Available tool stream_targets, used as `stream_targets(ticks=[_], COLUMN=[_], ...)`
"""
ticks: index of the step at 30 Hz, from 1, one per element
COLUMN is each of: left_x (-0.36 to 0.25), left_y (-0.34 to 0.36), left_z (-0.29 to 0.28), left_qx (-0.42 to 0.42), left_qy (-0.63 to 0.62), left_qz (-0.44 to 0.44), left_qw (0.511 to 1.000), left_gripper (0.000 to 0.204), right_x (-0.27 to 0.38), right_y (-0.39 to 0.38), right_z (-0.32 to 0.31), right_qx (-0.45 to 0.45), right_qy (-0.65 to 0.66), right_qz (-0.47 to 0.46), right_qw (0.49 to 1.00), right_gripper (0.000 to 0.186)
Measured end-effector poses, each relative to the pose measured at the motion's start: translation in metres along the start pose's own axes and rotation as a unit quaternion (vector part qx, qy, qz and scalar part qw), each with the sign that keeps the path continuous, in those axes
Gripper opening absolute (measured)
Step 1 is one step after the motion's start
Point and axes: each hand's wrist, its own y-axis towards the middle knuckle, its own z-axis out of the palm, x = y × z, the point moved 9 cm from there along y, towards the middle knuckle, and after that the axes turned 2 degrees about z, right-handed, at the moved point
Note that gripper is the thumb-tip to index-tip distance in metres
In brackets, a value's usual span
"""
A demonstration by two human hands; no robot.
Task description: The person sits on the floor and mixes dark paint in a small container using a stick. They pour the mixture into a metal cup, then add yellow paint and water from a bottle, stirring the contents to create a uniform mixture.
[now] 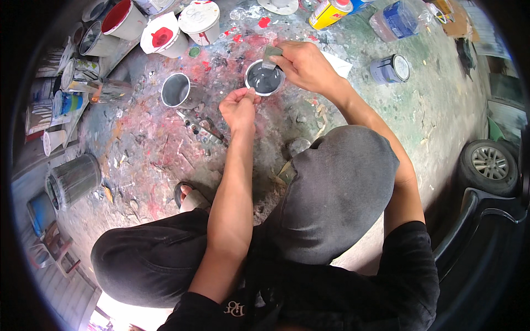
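Observation:
A small white-rimmed container of dark grey liquid [264, 78] sits on the paint-spattered floor. My left hand [237, 107] pinches its lower left rim. My right hand [303, 66] grips a small flat grey-green scraper [270, 57] held over the container's upper right edge. Another cup with grey inside [176, 90] stands to the left, and spattered tools [201, 129] lie below it. A white sheet [338, 65] is partly behind my right hand.
White paint buckets [200, 23] stand at upper left, beside crowded cans on a board. A yellow can [330, 14], plastic jug [395, 22] and tin [390, 69] are at upper right. A wheel [488, 166] and black panel [480, 243] are at right. My bent knees surround my forearms.

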Motion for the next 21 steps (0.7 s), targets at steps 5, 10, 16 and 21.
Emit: stream_targets(ticks=[5,10,16,21], left_x=[0.009,0.007,0.005,0.003], left_y=[0.004,0.0,0.001,0.0], left_z=[0.001,0.004,0.0,0.008], left_qx=[0.007,0.014,0.018,0.037], left_qy=[-0.041,-0.042,-0.038,-0.056], left_qz=[-0.02,-0.035,-0.034,-0.038], left_qw=[0.999,0.998,0.999,0.997], left_gripper=[0.008,0.01,0.01,0.01], right_x=[-0.01,-0.006,-0.008,-0.024], right_y=[0.0,-0.008,0.009,0.001], right_z=[0.004,0.003,-0.005,0.007], right_qx=[0.041,0.082,0.021,0.032], right_qy=[-0.001,0.029,0.047,0.034], right_qz=[0.06,0.12,0.105,0.069], right_qw=[0.997,0.989,0.993,0.997], right_gripper=[0.021,0.018,0.026,0.025])
